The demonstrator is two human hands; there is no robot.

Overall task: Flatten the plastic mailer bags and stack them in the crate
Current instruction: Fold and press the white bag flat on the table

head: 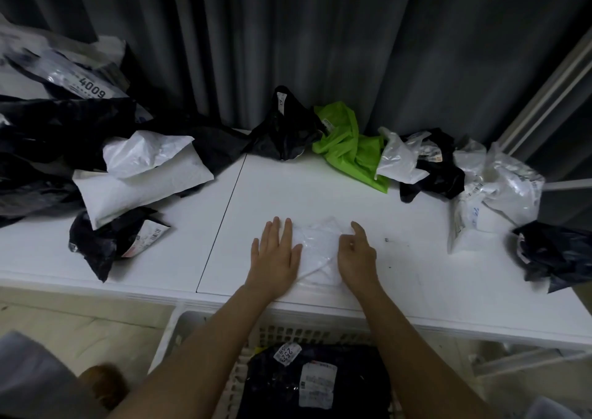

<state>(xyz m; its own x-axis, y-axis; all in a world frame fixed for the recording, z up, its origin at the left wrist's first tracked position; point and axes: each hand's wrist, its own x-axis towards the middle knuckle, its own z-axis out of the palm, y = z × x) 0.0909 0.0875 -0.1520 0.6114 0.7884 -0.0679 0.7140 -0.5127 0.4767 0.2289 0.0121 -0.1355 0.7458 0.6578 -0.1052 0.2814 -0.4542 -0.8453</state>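
A small white mailer bag [317,248] lies on the white table [320,191] near its front edge. My left hand [275,255] presses flat on the bag's left part with straight fingers. My right hand [357,253] rests on the bag's right edge, fingers loosely bent; whether it pinches the plastic is unclear. Below the table edge stands a white lattice crate [192,332]. Inside it lies a flat black mailer [320,383] with white labels.
Crumpled mailers ring the table: a black and white heap [96,149] at left, a black bag [285,130] and a green bag [349,143] at the back, white and black ones [493,191] at right. A dark curtain hangs behind.
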